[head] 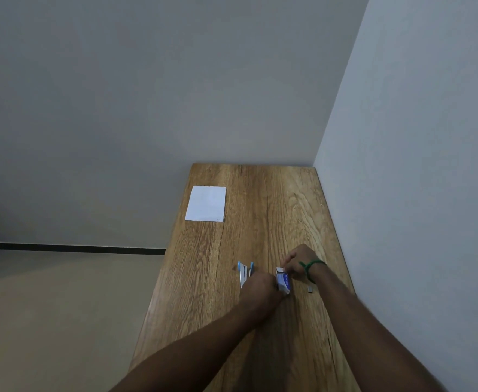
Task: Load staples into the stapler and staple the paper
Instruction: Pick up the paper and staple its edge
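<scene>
1. My forearms reach in over the wooden table [274,216], which sits in a wall corner.
2. Left hand [260,288] is curled around the near end of the staple box [283,282], holding it down on the table.
3. Right hand [298,261], green band at the wrist, has its fingertips pinched at the far end of the box, on what looks like a white flap or tray; too small to tell which.
4. Stapler [245,271] lies opened up just left of my left hand, untouched.
5. A small grey staple strip [310,290] lies loose beside my right wrist.
6. Paper [206,203] is well apart, at the far left edge.
7. Step, I'd say: getting staples out of the box. Next likely needs a strip carried to the open stapler.
</scene>
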